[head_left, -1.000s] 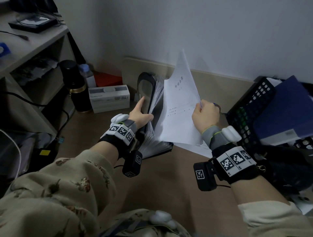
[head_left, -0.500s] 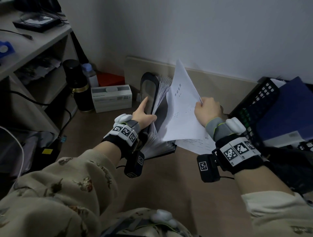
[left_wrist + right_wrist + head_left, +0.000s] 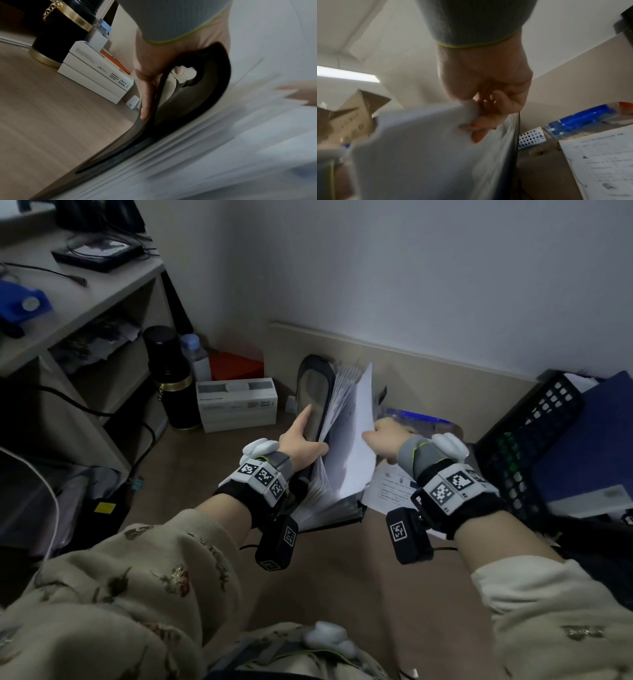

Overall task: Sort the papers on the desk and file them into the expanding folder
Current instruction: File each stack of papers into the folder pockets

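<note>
The black expanding folder (image 3: pixel 313 392) stands open on the desk, its pockets fanned out. My left hand (image 3: pixel 301 440) grips its dark front flap (image 3: pixel 171 108), index finger straight along the outside and the other fingers behind it. My right hand (image 3: pixel 383 440) pinches a white sheet (image 3: pixel 356 436) by its right edge; the sheet's lower part sits down among the pockets. In the right wrist view the fingers (image 3: pixel 479 129) curl round the sheet (image 3: pixel 426 148). More printed papers (image 3: pixel 394 491) lie flat on the desk under my right wrist.
A black flask (image 3: pixel 173 378), a small bottle (image 3: pixel 197 357) and a stack of white boxes (image 3: pixel 236 402) stand left of the folder. A black mesh tray (image 3: pixel 534 440) with a blue binder (image 3: pixel 603 440) sits at right. A clear pouch with a blue item (image 3: pixel 418 419) lies behind my right hand.
My right hand has brought the sheet down and leftwards into the folder's pockets. The left hand has stayed on the front flap.
</note>
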`<state>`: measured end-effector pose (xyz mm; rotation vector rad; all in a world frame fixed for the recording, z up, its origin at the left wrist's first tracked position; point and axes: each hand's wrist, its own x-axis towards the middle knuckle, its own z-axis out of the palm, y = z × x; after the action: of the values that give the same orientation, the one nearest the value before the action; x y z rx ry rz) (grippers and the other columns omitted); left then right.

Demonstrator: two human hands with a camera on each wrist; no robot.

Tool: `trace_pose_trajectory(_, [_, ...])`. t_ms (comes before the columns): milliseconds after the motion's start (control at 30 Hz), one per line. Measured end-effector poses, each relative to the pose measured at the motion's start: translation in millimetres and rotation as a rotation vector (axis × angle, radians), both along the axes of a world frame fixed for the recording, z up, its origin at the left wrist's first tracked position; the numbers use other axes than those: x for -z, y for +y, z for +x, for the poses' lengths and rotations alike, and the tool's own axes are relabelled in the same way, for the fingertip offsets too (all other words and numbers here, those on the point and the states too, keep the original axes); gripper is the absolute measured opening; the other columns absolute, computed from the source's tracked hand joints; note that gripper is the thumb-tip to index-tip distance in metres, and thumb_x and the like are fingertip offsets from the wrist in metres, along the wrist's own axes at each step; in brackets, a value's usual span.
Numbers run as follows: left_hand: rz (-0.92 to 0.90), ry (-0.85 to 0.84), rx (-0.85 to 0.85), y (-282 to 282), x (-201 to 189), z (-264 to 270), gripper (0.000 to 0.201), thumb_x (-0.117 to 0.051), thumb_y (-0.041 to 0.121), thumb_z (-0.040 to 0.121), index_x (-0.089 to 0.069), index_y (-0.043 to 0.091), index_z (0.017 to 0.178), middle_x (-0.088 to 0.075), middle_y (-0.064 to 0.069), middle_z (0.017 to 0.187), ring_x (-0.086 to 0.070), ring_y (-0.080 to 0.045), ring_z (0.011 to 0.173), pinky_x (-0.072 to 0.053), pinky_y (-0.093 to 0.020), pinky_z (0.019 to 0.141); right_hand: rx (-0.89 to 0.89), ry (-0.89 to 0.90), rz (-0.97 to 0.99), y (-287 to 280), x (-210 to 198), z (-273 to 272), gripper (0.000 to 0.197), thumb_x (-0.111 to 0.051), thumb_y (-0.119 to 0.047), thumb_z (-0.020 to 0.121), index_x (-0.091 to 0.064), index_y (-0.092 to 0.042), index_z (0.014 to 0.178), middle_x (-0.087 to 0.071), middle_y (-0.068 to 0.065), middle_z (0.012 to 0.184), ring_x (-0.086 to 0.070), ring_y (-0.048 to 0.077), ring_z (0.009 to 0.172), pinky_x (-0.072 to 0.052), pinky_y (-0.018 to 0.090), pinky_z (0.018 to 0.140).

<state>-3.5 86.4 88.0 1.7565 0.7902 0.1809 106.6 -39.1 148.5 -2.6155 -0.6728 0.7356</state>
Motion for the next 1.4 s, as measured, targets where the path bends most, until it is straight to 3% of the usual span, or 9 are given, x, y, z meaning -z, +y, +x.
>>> trace_pose_trajectory(133, [-0.006,-0.026,0.019,0,3,0,0.091,-0.063,0.013,0.074,-0.023,0.046,0.149,-0.043,0.002,0.147,-0.052,-0.011,0.107,-0.047,-0.027,0.090,-0.066,0.061,-0.127,7,22,-12,0.025,-0.031,-0.025,0.100,-0.042,-0.004,0.095,-0.044,0.007,0.068,-0.040,0.019,0.055,-0.029,0.027,0.050])
trace_pose_trajectory(300, [-0.007,-0.033,0.009,4,6,1,0.091,-0.064,0.017,0.072,-0.024,0.046,0.148,-0.044,0.001,0.147,-0.050,-0.017,0.124,-0.044,-0.027,0.098,-0.107,0.017,-0.245,8,34,-10,0.056,-0.020,-0.049,0.100,-0.050,-0.007,0.122,-0.059,0.013,0.104,-0.057,0.028,0.093,-0.039,0.031,0.075])
trace_pose_trajectory(433, [-0.015,-0.028,0.016,5,7,1,0.093,-0.064,0.021,0.068,-0.025,0.049,0.147,-0.050,0.002,0.140,-0.054,-0.017,0.118,-0.046,-0.030,0.099,0.042,0.136,-0.074,8,29,-3,0.043,-0.025,-0.040,0.100,-0.049,-0.005,0.097,-0.044,0.008,0.058,-0.038,0.020,0.049,-0.029,0.028,0.049])
trace_pose_trajectory(633, [-0.015,-0.012,-0.003,9,7,-1,0.094,-0.064,0.025,0.064,-0.026,0.048,0.147,-0.053,0.002,0.137,-0.053,-0.017,0.118,-0.043,-0.026,0.100,-0.027,-0.020,-0.115,6,43,-8,0.038,-0.027,-0.017,0.099,-0.032,-0.018,0.062,-0.040,0.003,0.072,-0.041,0.022,0.071,-0.032,0.030,0.063])
trace_pose_trajectory(800, [0.012,-0.011,0.000,7,8,1,0.090,-0.066,0.018,0.073,-0.025,0.047,0.147,-0.052,0.001,0.138,-0.054,-0.019,0.119,-0.044,-0.030,0.102,-0.122,-0.080,-0.138,1,48,-6,0.041,-0.020,-0.033,0.102,-0.043,-0.015,0.073,-0.048,0.005,0.083,-0.046,0.024,0.086,-0.033,0.031,0.075])
trace_pose_trajectory(967, [0.014,-0.017,0.006,6,10,2,0.090,-0.065,0.018,0.073,-0.025,0.047,0.147,-0.053,0.002,0.137,-0.054,-0.019,0.117,-0.044,-0.026,0.097,0.047,-0.137,0.211,-7,60,-9,0.030,-0.029,-0.022,0.097,-0.058,-0.020,0.101,-0.058,0.002,0.107,-0.053,0.026,0.098,-0.043,0.035,0.083])
trace_pose_trajectory(1133, [0.005,-0.023,0.007,7,10,1,0.090,-0.065,0.018,0.073,-0.025,0.047,0.148,-0.051,0.002,0.139,-0.054,-0.017,0.114,-0.044,-0.027,0.097,0.175,-0.134,0.322,-15,63,-13,0.060,-0.048,-0.006,0.086,-0.032,-0.023,0.141,-0.030,0.005,0.146,-0.051,0.028,0.115,-0.047,0.038,0.091])
trace_pose_trajectory(1267, [-0.002,-0.030,0.021,7,9,0,0.089,-0.065,0.015,0.076,-0.024,0.045,0.149,-0.045,0.001,0.145,-0.048,-0.011,0.107,-0.040,-0.023,0.090,0.220,-0.091,0.308,-20,64,-10,0.066,-0.049,-0.006,0.086,-0.027,-0.020,0.147,-0.032,0.002,0.151,-0.044,0.027,0.129,-0.042,0.038,0.101])
trace_pose_trajectory(1400, [-0.008,-0.034,0.027,6,10,1,0.089,-0.064,0.015,0.076,-0.023,0.045,0.149,-0.045,0.000,0.146,-0.047,-0.011,0.106,-0.040,-0.023,0.089,0.097,-0.192,0.188,-21,64,-12,0.050,-0.043,-0.005,0.089,-0.046,-0.016,0.138,-0.032,-0.005,0.152,-0.039,0.021,0.134,-0.039,0.030,0.098])
